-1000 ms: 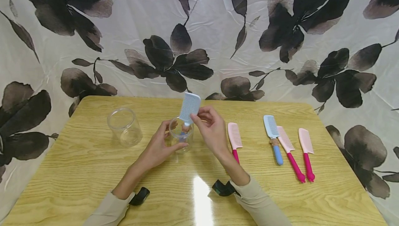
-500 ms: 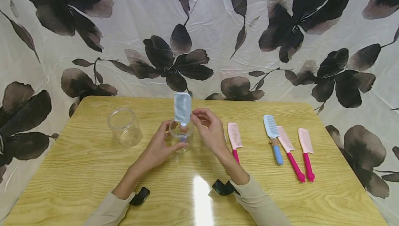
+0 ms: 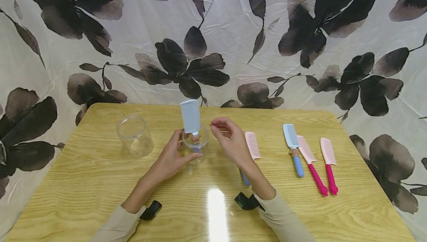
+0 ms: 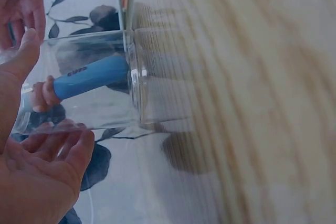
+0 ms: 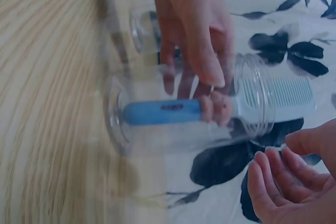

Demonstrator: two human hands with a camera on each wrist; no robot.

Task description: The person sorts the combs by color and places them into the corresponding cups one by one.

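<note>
A light-blue comb stands handle-down in a clear jar, its toothed head above the rim and leaning left. Through the jar wall, the left wrist view shows the comb's blue handle with a brown figure above it. My left hand holds the jar, thumb in front and fingers behind. Just right of the rim is my right hand, apart from jar and comb, with loosely bent fingers and nothing in them. Beneath that hand and wrist, a pink comb and a blue handle are partly hidden.
A second clear jar stands to the left on the wooden table. Toward the right lie another blue comb and two pink combs with magenta handles, one farther right. A floral cloth hangs behind the table.
My right hand has let go of the blue comb and drawn back to the right. The comb's head has tipped leftward in the jar. My left hand stays on the jar.
</note>
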